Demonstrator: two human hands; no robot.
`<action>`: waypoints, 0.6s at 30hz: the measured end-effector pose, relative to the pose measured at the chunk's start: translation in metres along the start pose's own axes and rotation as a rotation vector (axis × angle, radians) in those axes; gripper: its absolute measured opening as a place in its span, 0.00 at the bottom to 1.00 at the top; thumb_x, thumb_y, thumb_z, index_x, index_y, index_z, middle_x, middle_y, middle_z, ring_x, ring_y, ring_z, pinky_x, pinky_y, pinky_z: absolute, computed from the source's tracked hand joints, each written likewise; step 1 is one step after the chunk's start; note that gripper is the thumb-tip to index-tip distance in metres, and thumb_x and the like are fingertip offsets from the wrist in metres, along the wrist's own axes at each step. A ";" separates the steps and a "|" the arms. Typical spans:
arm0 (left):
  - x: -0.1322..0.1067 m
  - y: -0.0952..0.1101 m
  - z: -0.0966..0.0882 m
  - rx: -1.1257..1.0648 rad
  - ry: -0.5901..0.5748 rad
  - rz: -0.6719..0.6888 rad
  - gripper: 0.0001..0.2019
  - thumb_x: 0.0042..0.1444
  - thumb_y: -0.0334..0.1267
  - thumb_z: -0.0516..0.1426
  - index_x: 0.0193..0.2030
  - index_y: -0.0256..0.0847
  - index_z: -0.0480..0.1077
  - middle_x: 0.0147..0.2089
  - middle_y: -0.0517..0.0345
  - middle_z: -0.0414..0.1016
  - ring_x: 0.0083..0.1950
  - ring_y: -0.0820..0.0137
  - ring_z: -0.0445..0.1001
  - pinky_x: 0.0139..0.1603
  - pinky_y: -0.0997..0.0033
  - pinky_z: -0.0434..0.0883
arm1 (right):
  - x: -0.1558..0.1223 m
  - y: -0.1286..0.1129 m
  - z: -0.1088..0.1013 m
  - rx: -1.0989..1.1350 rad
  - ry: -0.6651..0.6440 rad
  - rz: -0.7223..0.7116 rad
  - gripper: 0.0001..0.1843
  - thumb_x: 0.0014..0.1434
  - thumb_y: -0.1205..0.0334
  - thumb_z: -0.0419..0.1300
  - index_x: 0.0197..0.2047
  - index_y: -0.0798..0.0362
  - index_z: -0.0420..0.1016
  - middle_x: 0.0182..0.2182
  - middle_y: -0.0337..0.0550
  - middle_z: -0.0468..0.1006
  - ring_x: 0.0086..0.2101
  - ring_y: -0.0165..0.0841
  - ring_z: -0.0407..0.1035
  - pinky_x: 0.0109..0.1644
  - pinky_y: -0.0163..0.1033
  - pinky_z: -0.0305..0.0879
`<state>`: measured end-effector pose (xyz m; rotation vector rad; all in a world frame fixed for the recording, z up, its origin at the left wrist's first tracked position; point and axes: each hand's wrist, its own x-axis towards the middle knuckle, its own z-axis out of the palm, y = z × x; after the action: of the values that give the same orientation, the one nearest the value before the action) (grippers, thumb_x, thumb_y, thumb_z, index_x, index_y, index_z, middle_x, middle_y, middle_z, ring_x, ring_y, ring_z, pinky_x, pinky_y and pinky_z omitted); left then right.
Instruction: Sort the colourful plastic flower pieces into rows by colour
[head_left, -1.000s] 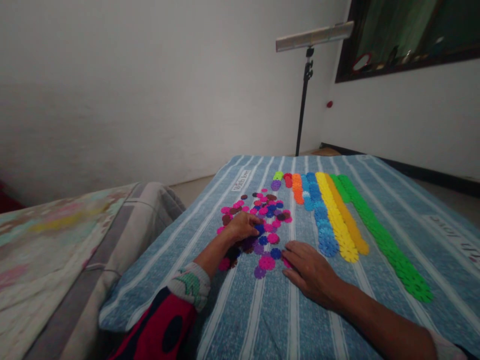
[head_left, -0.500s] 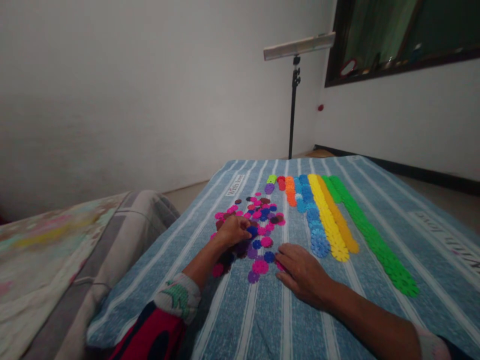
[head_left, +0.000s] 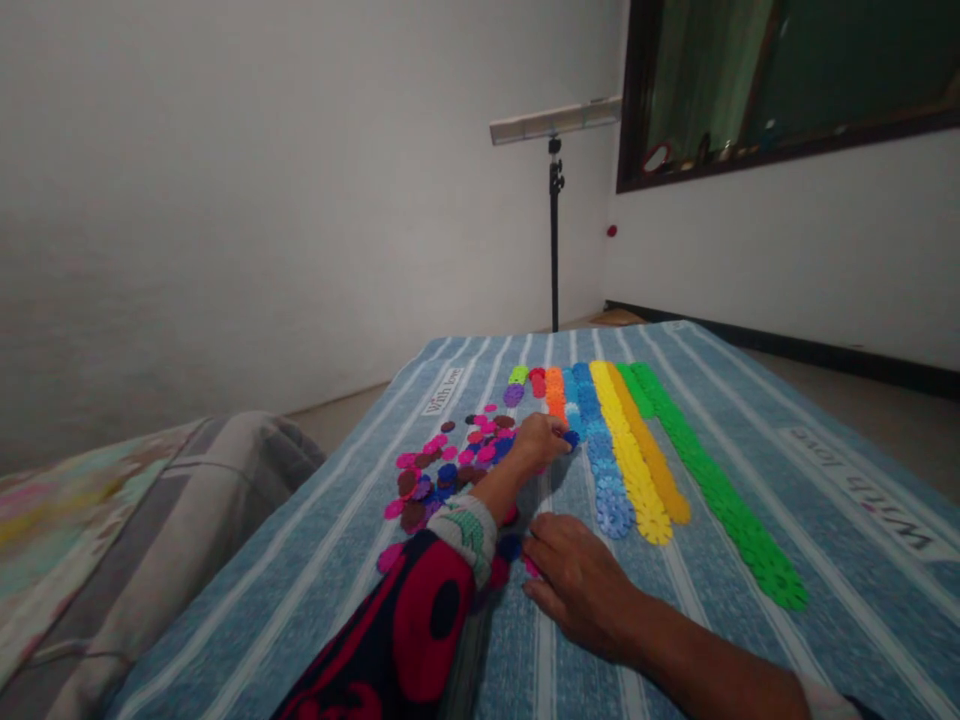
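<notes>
left hand (head_left: 541, 442): moved from pile (head_left: 447, 474) toward rows (head_left: 632, 460), outstretched, pinching blue disc (head_left: 572, 440)
right hand (head_left: 577, 580): palm-down at pink disc (head_left: 532, 566), grip unclear

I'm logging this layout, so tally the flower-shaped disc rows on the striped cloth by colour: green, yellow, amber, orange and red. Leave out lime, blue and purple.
Green rows: 2, one long and one short
Yellow row: 1
Amber row: 1
Orange row: 1
Red row: 1, very short
Total: 6
</notes>
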<state>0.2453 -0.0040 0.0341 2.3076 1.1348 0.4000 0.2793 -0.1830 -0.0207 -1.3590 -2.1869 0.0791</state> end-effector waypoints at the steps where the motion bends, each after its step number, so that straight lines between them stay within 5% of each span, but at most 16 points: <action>1: 0.006 0.003 0.004 0.028 -0.010 0.003 0.13 0.46 0.30 0.62 0.41 0.36 0.80 0.34 0.55 0.81 0.36 0.69 0.75 0.38 0.73 0.69 | 0.000 0.000 0.001 0.004 -0.002 0.002 0.09 0.58 0.63 0.62 0.43 0.53 0.69 0.42 0.46 0.71 0.44 0.40 0.64 0.51 0.48 0.64; 9: 0.014 0.012 0.018 0.257 -0.012 0.074 0.14 0.50 0.31 0.58 0.42 0.39 0.80 0.40 0.53 0.82 0.43 0.65 0.76 0.44 0.71 0.68 | 0.002 -0.001 -0.001 0.021 -0.015 0.010 0.10 0.59 0.62 0.62 0.43 0.54 0.69 0.42 0.46 0.71 0.46 0.41 0.63 0.53 0.48 0.62; 18: 0.010 0.012 0.020 0.235 0.055 0.006 0.15 0.51 0.31 0.58 0.46 0.40 0.78 0.43 0.52 0.81 0.45 0.66 0.75 0.46 0.70 0.67 | 0.004 0.000 0.000 0.009 0.004 0.008 0.10 0.59 0.61 0.62 0.43 0.52 0.68 0.42 0.46 0.71 0.45 0.41 0.63 0.50 0.48 0.62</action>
<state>0.2686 -0.0087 0.0248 2.5162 1.2607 0.3499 0.2782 -0.1797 -0.0195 -1.3618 -2.1752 0.0890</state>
